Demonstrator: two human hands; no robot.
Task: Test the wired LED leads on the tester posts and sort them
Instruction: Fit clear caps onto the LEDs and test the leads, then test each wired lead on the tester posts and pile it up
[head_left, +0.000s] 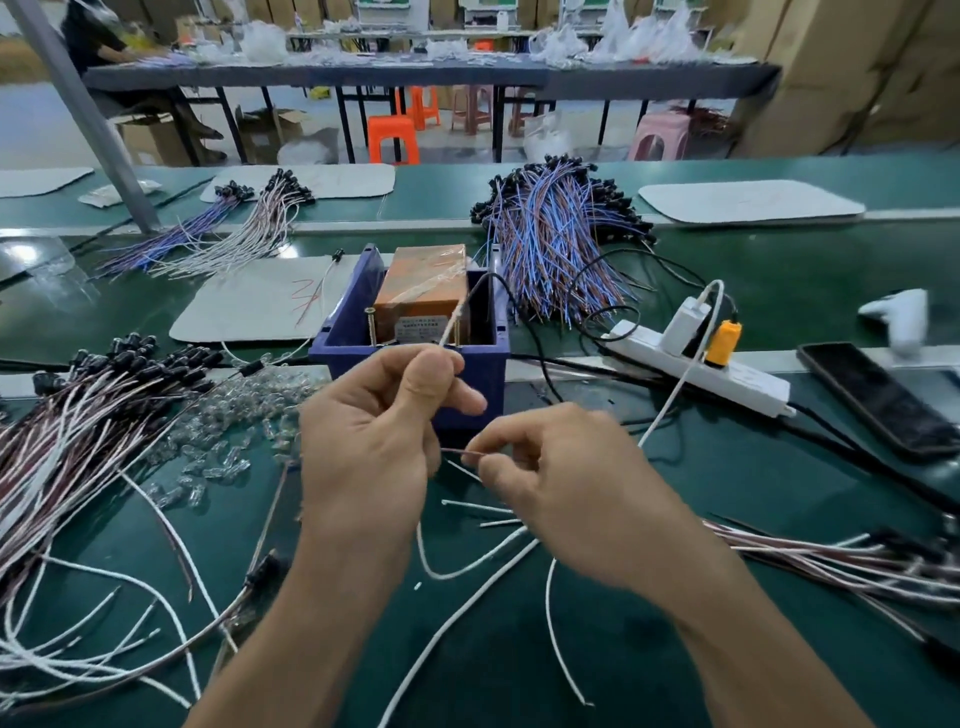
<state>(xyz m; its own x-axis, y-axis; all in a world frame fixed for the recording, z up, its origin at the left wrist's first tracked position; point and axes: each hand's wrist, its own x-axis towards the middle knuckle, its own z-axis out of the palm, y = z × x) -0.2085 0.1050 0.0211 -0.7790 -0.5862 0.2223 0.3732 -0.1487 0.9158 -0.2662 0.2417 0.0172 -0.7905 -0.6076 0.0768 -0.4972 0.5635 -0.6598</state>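
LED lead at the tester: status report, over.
Left hand pinches LED lead over tester posts; right hand pinches a thin wire. Contact with posts unclear. Loose wires on table below, not blocking.

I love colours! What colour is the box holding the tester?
The box is blue-purple, seen best in the head view.

Green bench, wire bundles, blue box, power strip, phone, seemingly clear plastic caps

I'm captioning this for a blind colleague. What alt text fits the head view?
The left hand pinches a thin wire rising toward two screw posts by an orange tester in a blue box; the right hand pinches another wire end below. Wire bundles lie on the green bench.
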